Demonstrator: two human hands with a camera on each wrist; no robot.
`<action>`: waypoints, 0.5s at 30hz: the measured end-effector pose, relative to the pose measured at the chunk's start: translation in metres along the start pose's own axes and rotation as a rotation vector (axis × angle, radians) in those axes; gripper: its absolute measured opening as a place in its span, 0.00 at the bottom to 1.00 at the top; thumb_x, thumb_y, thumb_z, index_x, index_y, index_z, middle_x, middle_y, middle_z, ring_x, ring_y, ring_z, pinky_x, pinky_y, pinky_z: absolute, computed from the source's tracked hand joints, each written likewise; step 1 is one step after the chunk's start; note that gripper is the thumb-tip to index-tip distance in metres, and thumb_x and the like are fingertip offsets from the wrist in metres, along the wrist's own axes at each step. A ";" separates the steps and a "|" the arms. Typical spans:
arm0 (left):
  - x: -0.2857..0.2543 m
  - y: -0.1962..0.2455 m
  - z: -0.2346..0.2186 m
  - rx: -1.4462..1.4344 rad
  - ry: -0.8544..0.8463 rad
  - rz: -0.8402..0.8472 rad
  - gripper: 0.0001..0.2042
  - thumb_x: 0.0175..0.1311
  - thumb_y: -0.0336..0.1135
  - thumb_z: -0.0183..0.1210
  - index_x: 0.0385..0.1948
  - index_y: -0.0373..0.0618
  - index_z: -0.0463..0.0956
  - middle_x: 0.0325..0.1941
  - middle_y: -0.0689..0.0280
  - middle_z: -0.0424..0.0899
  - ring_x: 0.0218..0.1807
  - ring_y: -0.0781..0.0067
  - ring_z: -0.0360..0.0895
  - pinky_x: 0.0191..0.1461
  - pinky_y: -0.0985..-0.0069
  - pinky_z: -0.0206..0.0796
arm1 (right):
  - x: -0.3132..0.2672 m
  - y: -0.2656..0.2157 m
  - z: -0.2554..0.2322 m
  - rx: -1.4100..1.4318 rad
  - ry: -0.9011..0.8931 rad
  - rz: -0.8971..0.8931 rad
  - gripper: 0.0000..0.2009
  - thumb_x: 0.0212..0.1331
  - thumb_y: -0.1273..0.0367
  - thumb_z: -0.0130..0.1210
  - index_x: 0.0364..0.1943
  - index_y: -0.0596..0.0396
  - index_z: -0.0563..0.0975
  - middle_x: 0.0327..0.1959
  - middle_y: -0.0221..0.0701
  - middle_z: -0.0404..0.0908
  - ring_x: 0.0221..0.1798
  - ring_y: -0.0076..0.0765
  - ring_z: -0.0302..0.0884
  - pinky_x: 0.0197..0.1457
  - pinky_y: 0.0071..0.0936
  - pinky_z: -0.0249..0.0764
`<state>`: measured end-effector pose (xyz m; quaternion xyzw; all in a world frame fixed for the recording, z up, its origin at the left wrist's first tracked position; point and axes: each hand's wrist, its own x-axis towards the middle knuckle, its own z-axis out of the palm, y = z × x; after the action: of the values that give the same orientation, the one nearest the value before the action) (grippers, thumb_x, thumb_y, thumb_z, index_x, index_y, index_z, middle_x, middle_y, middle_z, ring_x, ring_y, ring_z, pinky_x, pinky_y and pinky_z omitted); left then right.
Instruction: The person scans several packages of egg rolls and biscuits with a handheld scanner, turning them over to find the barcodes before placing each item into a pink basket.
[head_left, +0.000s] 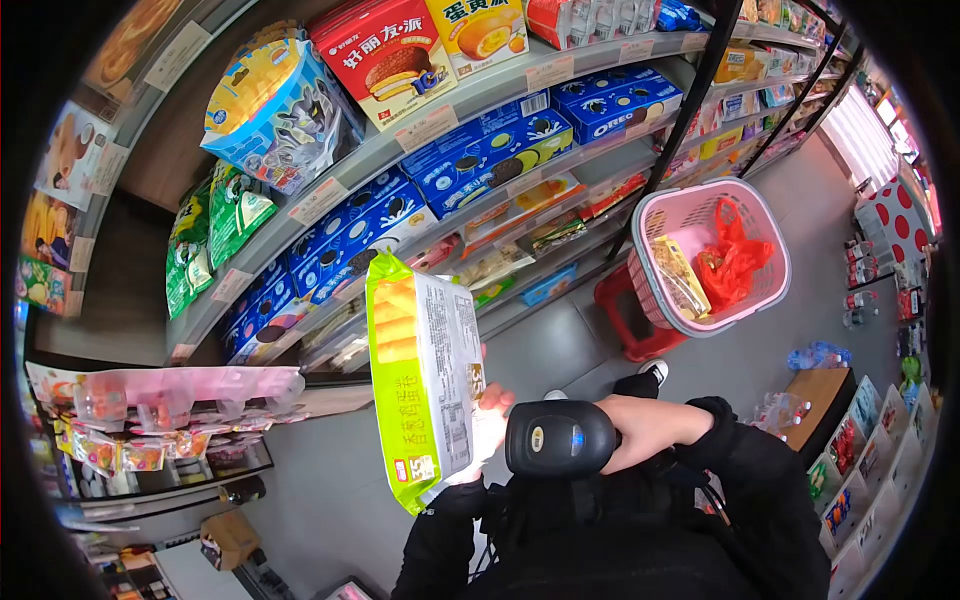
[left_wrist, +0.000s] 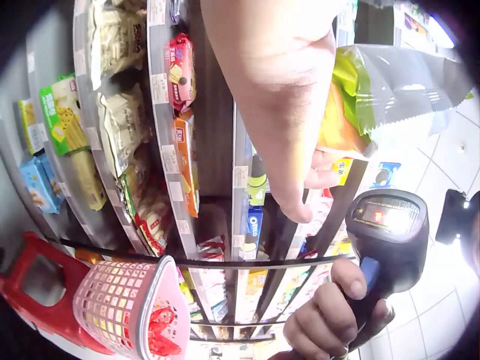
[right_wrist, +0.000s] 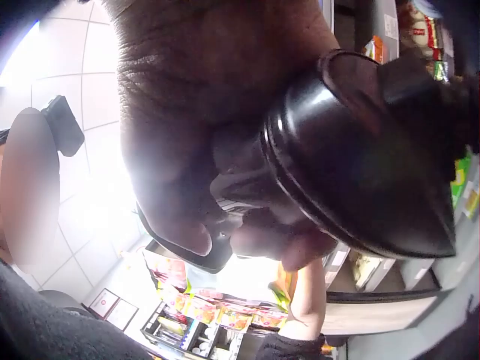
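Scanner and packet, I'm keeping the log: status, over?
Right hand gripping black scanner. Left hand holding green-edged packet. Pink basket apart from both hands.

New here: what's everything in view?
snack bag: one, green and white, left grip
scanner: one, black, right grip
basket: one, pink, on stool
stool: one, red, under basket
plastic bag: one, red, in basket
packet: one, yellow, in basket
shelves: several, grey, left and ahead
biscuit boxes: several, blue, on shelves
other goods: many, mixed colours, around
floor: one, grey, below
sleeves: two, black, on arms
left grip: one, bare, holding snack bag
right grip: one, bare, round scanner
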<state>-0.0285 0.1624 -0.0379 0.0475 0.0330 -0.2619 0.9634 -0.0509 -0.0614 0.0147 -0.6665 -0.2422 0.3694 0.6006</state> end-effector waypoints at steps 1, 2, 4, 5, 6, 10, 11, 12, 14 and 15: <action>-0.001 0.002 -0.002 0.003 0.004 -0.003 0.38 0.56 0.58 0.46 0.62 0.44 0.44 0.31 0.65 0.65 0.38 0.70 0.60 0.50 0.68 0.56 | 0.000 0.002 0.001 -0.012 -0.006 -0.016 0.19 0.41 0.70 0.55 0.40 0.64 0.69 0.30 0.39 0.75 0.35 0.34 0.73 0.42 0.27 0.67; 0.001 0.002 -0.003 0.019 -0.052 0.000 0.37 0.56 0.58 0.46 0.62 0.45 0.43 0.31 0.65 0.66 0.38 0.70 0.60 0.52 0.67 0.54 | -0.001 0.000 0.001 -0.006 0.000 -0.013 0.19 0.41 0.70 0.55 0.40 0.64 0.69 0.30 0.39 0.75 0.35 0.34 0.73 0.42 0.27 0.67; 0.001 -0.006 0.007 -0.093 -0.028 0.021 0.34 0.56 0.54 0.45 0.60 0.41 0.50 0.60 0.58 0.60 0.31 0.72 0.60 0.44 0.70 0.57 | -0.003 -0.007 -0.002 0.000 -0.002 0.016 0.18 0.41 0.70 0.54 0.38 0.64 0.69 0.30 0.39 0.75 0.35 0.34 0.73 0.42 0.27 0.67; 0.003 -0.008 0.011 -0.096 -0.031 0.014 0.34 0.56 0.54 0.45 0.60 0.41 0.50 0.60 0.58 0.60 0.31 0.72 0.60 0.44 0.70 0.57 | -0.004 -0.007 -0.004 -0.001 0.006 0.019 0.18 0.41 0.70 0.54 0.38 0.64 0.69 0.30 0.39 0.75 0.35 0.34 0.73 0.42 0.27 0.67; 0.004 -0.009 0.015 -0.061 -0.052 0.027 0.34 0.56 0.55 0.44 0.60 0.43 0.50 0.62 0.58 0.57 0.31 0.72 0.61 0.43 0.70 0.57 | -0.005 -0.008 -0.004 -0.004 -0.007 0.024 0.18 0.40 0.70 0.54 0.38 0.64 0.69 0.30 0.40 0.75 0.35 0.35 0.72 0.42 0.27 0.67; 0.002 -0.009 0.012 0.009 -0.027 0.053 0.32 0.57 0.54 0.43 0.61 0.47 0.51 0.64 0.58 0.55 0.30 0.71 0.62 0.41 0.71 0.58 | -0.008 -0.003 -0.004 -0.023 0.015 -0.007 0.18 0.39 0.70 0.54 0.38 0.65 0.69 0.29 0.41 0.75 0.33 0.37 0.72 0.41 0.28 0.67; 0.001 -0.007 0.005 0.009 -0.027 0.053 0.32 0.57 0.54 0.43 0.61 0.47 0.51 0.64 0.58 0.55 0.30 0.71 0.62 0.41 0.71 0.58 | -0.009 -0.002 -0.004 -0.023 0.015 -0.007 0.18 0.39 0.70 0.54 0.38 0.65 0.69 0.29 0.41 0.75 0.33 0.37 0.72 0.41 0.28 0.67; 0.001 -0.004 -0.001 -0.047 -0.076 -0.018 0.34 0.56 0.58 0.44 0.62 0.49 0.48 0.47 0.61 0.62 0.37 0.67 0.65 0.48 0.65 0.56 | -0.010 0.000 -0.004 -0.033 0.012 -0.001 0.18 0.39 0.70 0.54 0.37 0.65 0.69 0.28 0.42 0.75 0.32 0.38 0.72 0.40 0.28 0.67; 0.000 -0.004 -0.004 -0.104 -0.124 -0.089 0.36 0.55 0.61 0.45 0.62 0.52 0.46 0.30 0.64 0.69 0.44 0.64 0.67 0.54 0.60 0.55 | -0.013 -0.001 -0.005 -0.043 0.010 0.006 0.18 0.39 0.70 0.55 0.37 0.65 0.69 0.27 0.42 0.75 0.32 0.39 0.72 0.40 0.28 0.68; -0.001 -0.006 0.003 0.002 -0.071 -0.042 0.34 0.57 0.58 0.44 0.62 0.51 0.48 0.47 0.61 0.62 0.37 0.69 0.65 0.49 0.65 0.58 | -0.014 -0.003 -0.005 -0.047 0.011 0.007 0.18 0.38 0.71 0.55 0.37 0.65 0.69 0.27 0.42 0.75 0.31 0.39 0.73 0.40 0.28 0.68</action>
<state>-0.0321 0.1570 -0.0358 0.0386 -0.0004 -0.2834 0.9582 -0.0548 -0.0750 0.0206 -0.6831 -0.2452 0.3623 0.5848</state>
